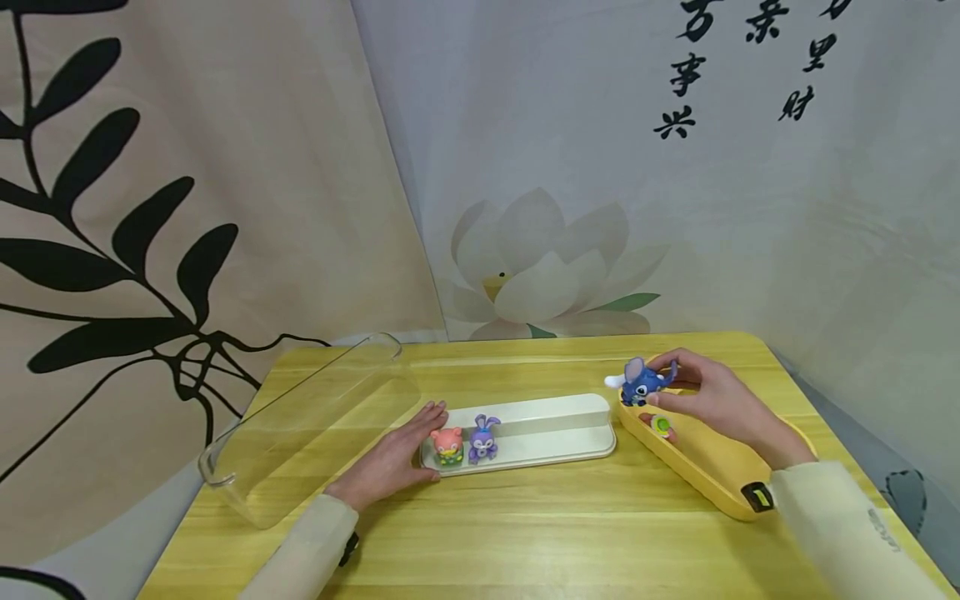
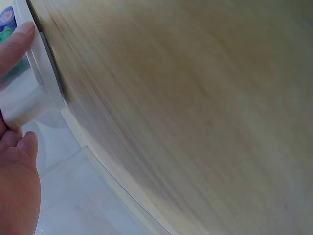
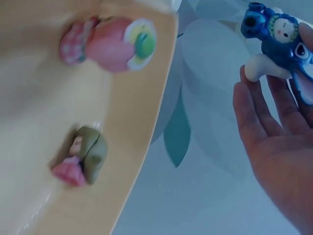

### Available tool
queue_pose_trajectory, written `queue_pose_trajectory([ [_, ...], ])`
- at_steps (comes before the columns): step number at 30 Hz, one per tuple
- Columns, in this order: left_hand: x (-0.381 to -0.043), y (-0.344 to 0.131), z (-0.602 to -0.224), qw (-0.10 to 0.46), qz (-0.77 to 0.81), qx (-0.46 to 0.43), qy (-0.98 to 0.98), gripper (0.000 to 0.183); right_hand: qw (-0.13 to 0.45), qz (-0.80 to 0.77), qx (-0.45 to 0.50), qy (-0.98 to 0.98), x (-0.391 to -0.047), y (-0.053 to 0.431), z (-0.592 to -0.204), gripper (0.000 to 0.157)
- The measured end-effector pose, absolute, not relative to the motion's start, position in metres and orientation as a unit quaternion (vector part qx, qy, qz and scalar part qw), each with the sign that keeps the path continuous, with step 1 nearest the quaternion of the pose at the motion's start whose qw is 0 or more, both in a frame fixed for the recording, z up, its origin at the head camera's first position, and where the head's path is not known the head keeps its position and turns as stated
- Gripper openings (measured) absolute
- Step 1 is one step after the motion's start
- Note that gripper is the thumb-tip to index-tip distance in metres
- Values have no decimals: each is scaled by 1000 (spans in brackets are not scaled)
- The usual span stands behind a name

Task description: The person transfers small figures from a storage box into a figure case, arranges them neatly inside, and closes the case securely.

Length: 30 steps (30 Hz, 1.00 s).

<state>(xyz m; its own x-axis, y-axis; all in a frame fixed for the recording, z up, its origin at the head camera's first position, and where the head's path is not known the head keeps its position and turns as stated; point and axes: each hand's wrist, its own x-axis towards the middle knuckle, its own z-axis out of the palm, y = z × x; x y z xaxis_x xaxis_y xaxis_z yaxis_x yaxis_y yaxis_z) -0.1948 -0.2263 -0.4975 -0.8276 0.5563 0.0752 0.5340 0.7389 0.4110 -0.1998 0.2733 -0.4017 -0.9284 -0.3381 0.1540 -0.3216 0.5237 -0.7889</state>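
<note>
Sleeve: behind our grip
Right hand: clamped on blue figurine
Left hand: thumb apart, touching white tray

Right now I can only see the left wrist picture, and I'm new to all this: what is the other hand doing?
Observer: The right hand is holding a blue figurine beside a yellow container.
Visitor: Ooh, is anything in that container?
Observer: Yes, the right wrist view shows two things inside: a pink figurine and an olive-and-pink one.
Visitor: And what's behind the table?
Observer: In the head view, a pale backdrop with a large flower printed on it.
</note>
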Motion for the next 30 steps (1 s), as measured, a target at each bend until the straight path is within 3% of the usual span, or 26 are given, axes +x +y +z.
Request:
queue_pose_trajectory([
  [17, -194, -226, -496, 29, 211, 289, 933, 97, 29, -480, -164, 861, -180, 234, -394, 41],
  [24, -195, -226, -495, 33, 212, 286, 934, 95, -6, -455, -189, 870, -179, 217, -402, 39],
  [30, -194, -226, -495, 38, 210, 283, 935, 94, 0, -462, -196, 865, -179, 202, -408, 37],
])
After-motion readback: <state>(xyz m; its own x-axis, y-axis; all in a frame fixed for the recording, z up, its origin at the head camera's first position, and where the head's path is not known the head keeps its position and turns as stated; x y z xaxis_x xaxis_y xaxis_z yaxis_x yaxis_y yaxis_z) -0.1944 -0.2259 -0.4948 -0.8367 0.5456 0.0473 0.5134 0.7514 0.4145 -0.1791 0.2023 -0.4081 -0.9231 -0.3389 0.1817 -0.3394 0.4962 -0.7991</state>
